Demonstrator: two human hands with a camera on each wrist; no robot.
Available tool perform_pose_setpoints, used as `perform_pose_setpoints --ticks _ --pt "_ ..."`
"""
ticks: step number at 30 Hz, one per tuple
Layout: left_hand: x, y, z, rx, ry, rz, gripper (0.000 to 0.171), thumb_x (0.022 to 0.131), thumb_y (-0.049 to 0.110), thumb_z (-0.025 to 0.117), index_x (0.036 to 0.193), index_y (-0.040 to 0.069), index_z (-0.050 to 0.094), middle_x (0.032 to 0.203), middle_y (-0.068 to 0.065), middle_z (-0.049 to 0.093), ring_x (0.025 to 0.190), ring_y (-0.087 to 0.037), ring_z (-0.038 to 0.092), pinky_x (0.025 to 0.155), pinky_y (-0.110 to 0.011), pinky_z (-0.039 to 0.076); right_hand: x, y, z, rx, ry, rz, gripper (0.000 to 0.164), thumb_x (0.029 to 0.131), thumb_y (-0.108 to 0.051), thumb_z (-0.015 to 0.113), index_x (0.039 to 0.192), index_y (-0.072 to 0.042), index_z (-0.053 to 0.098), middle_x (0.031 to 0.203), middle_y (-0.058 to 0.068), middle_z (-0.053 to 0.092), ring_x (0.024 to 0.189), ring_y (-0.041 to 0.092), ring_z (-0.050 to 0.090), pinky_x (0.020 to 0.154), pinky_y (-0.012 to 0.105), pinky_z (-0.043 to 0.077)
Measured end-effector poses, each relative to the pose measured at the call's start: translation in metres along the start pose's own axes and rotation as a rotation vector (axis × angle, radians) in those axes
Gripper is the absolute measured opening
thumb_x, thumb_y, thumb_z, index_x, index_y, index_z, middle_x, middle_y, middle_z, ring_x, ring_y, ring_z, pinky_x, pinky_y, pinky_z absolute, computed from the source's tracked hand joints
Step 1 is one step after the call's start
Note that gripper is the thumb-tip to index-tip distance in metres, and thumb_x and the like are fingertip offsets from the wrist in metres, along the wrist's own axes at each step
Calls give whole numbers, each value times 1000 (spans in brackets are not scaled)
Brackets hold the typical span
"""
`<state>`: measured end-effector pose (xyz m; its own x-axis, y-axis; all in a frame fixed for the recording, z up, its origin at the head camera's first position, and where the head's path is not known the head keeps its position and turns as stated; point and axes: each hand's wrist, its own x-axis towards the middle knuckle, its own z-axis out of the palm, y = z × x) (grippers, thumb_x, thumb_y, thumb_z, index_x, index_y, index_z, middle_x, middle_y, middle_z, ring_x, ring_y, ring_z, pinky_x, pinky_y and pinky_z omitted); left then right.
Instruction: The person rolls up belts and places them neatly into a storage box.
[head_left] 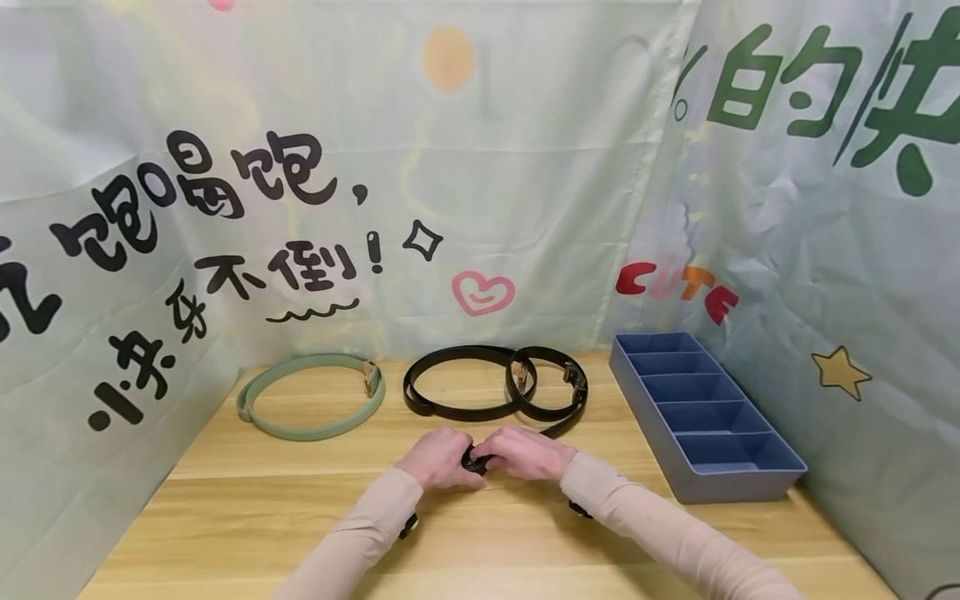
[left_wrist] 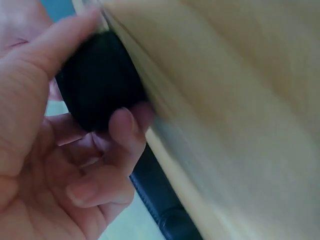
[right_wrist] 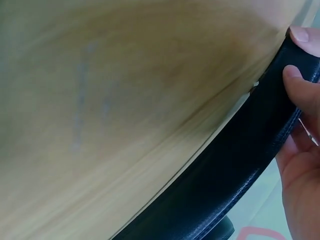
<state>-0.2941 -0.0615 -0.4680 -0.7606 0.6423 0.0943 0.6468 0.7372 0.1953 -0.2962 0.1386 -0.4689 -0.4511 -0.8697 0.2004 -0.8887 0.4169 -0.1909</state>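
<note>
My left hand (head_left: 442,458) grips the tightly coiled end of a black belt (head_left: 474,463), low over the wooden table. In the left wrist view the thumb and fingers curl round this dark coil (left_wrist: 102,82). Close beside it, my right hand (head_left: 528,452) pinches the same belt. The right wrist view shows the fingertips (right_wrist: 295,75) at the edges of its stitched strap (right_wrist: 220,170). From there the strap runs back to a loose loop with a buckle (head_left: 575,379). A second black belt (head_left: 457,413) lies looped at the back, overlapping that loop.
A looped green belt (head_left: 311,433) with a gold-coloured buckle lies at the back left. On the right stands a blue-grey box (head_left: 660,433) divided into several compartments. Printed cloth (head_left: 525,167) walls the table (head_left: 247,517) at the back and sides.
</note>
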Motion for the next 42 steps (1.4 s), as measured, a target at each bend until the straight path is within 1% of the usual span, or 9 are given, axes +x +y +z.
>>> perform_pose_setpoints --ticks 6,9,12,17,21,27,31,34,42 --pt "-1 -10 -2 -99 -71 75 30 72 39 83 82 21 61 72 13 58 64 -2 50 60 -19 41 -2 1 1 -38 28 -76 24 92 -15 67 116 -15 68 109 -3 71 97 5 66 85 17 50" --pt "-3 -12 -6 -101 -88 101 30 73 37 84 86 21 63 76 12 61 68 -2 53 65 -19 43 -1 -1 0 -68 57 -114 25 91 -18 69 115 -12 69 109 -1 70 99 9 66 87 19 50" --pt "-5 -13 -7 -75 -91 78 36 72 47 83 90 22 64 78 12 62 68 -3 53 64 -21 44 3 -3 1 -79 68 -139 21 91 -17 68 111 -11 69 105 -1 72 96 7 67 85 17 50" --pt "-5 -13 -2 -12 -53 5 49 66 68 77 87 26 64 74 15 61 63 -3 51 59 -24 42 6 -6 3 -88 52 -125 17 93 -19 66 108 -12 70 101 -3 73 91 4 67 82 14 49" --pt "-4 -13 0 -40 -43 32 41 71 62 77 84 25 64 73 15 60 62 -2 51 58 -22 42 5 -5 4 -74 25 -96 18 95 -18 63 111 -14 69 104 -4 73 95 4 67 84 15 50" --pt "-3 -14 -5 -91 -78 92 28 75 43 81 88 24 64 77 14 62 68 -2 54 64 -21 44 2 -3 0 -35 -27 -52 23 96 -17 63 118 -14 66 111 -2 70 102 8 65 89 21 50" --pt "-5 -14 -9 -106 -122 81 28 76 40 81 94 25 65 85 14 64 77 -3 56 73 -23 47 4 -4 1 -55 -31 -49 19 95 -21 64 113 -16 67 108 -5 70 98 6 64 87 20 50" --pt "-7 -14 -11 -110 -130 56 29 75 39 81 95 25 65 86 13 64 78 -4 56 74 -23 47 5 -7 2 -76 -15 -54 14 95 -22 64 107 -16 68 103 -5 70 95 6 65 85 20 50" --pt "-8 -8 -11 -22 -70 3 46 70 59 80 87 20 65 77 9 64 66 -6 54 63 -25 45 7 -11 5 -81 -14 -35 12 97 -19 61 105 -17 69 97 -5 71 88 5 65 81 14 49"
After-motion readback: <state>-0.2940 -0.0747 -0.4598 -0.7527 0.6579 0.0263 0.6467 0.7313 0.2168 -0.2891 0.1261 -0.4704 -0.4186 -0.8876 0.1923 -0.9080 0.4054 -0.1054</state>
